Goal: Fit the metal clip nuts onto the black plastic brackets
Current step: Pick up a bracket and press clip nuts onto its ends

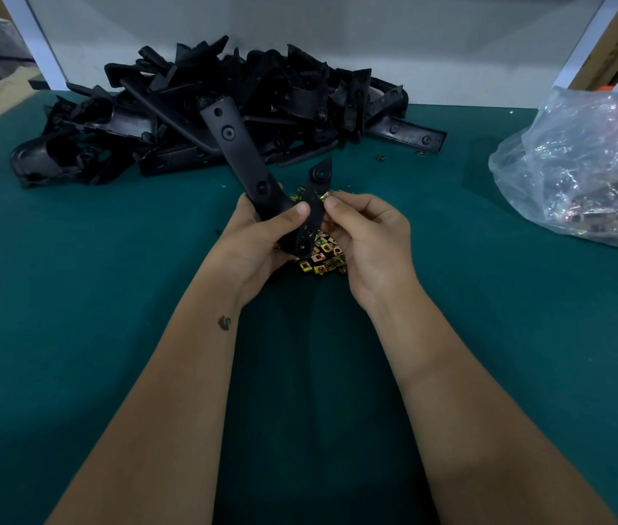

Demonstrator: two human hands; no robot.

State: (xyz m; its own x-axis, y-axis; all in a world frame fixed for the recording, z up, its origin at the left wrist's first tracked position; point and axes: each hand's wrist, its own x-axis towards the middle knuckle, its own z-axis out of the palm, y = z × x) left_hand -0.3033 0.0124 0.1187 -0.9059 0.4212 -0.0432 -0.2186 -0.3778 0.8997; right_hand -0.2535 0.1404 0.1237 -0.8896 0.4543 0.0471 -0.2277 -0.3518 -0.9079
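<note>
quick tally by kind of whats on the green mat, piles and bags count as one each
Black plastic bracket held in the left hand: 1
Heap of black plastic brackets: 1
Pile of gold metal clip nuts under the hands: 1
Stray gold clip nuts lying near the heap: 2
Clear plastic bag of clip nuts: 1
Total: 6

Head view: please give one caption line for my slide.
Left hand holds a black bracket; right hand pinches a clip nut.
</note>
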